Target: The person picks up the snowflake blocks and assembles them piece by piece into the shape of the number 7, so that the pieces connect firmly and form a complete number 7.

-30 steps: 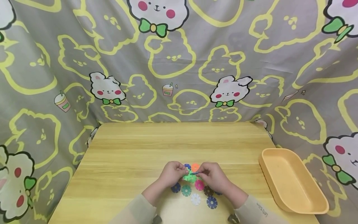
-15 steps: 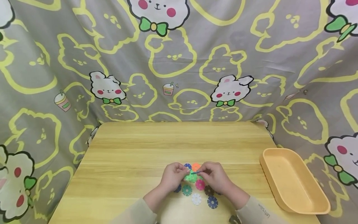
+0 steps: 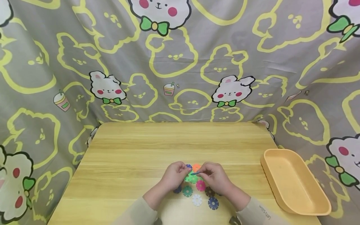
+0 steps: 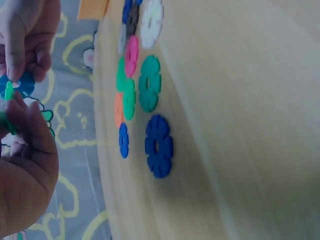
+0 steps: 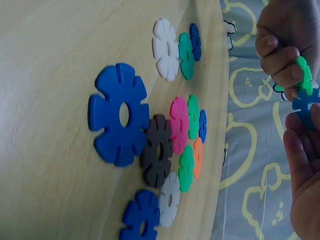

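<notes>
My left hand (image 3: 175,176) pinches a bright green snowflake disc (image 5: 304,75) between thumb and fingers. Facing it, my right hand (image 3: 215,178) pinches a blue snowflake disc (image 5: 302,107) by its edge. The two notched discs meet at their rims and stand crosswise to each other, raised above the table. In the left wrist view, the blue disc (image 4: 25,86) overlaps the green disc (image 4: 9,90), and more green shows by the left fingers. Fingers hide parts of both pieces. Directly beneath the hands lies a light green disc (image 3: 193,178).
Several loose discs lie nearer the body, among them pink (image 3: 200,185), teal (image 3: 187,191), white (image 3: 197,200), brown (image 3: 209,191) and dark blue (image 3: 213,203). An orange disc (image 3: 196,168) lies behind. A yellow-orange bin (image 3: 323,210) stands at right; a patterned curtain (image 3: 185,68) surrounds the table.
Both hands stay almost in place with the green and blue discs pinched together. My left hand has shifted slightly right, and its wrist covers more of a dark blue disc on the table.
</notes>
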`<state>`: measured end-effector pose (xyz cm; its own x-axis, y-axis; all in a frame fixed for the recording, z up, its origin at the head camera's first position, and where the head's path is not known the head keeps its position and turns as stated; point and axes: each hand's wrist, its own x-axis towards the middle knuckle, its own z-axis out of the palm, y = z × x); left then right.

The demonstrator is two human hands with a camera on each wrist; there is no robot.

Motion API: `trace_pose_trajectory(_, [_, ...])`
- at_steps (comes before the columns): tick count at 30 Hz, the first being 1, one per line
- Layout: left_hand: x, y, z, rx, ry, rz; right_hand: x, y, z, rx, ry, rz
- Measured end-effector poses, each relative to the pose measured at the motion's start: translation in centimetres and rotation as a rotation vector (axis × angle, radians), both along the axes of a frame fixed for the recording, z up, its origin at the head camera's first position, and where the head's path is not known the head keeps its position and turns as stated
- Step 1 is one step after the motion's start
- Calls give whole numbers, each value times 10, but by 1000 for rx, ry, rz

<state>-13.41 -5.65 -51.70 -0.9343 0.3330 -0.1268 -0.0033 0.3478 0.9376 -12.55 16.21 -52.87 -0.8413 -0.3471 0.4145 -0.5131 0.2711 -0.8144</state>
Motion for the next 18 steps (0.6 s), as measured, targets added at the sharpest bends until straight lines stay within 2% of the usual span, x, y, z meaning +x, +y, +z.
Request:
trace_pose_trajectory(2, [0, 1, 0, -48, 36, -35, 1, -2, 1, -16, 0, 10])
trace_pose_trajectory(5, [0, 3, 0, -130, 125, -51, 1, -4, 2, -34, 13, 17])
trace_pose_trajectory(8, [0, 5, -1, -179, 177, -38, 1, -6, 1, -40, 34, 20])
trace_pose_trajectory(10, [1, 5, -1, -179, 170, -13, 1, -6, 1, -38, 41, 14])
trace_pose_trajectory(13, [1, 5, 1, -109, 118, 6, 1, -6, 2, -27, 36, -8])
trace_pose_trajectory(18, [1, 0, 5, 139, -36, -22, 1, -6, 3, -29, 28, -62])
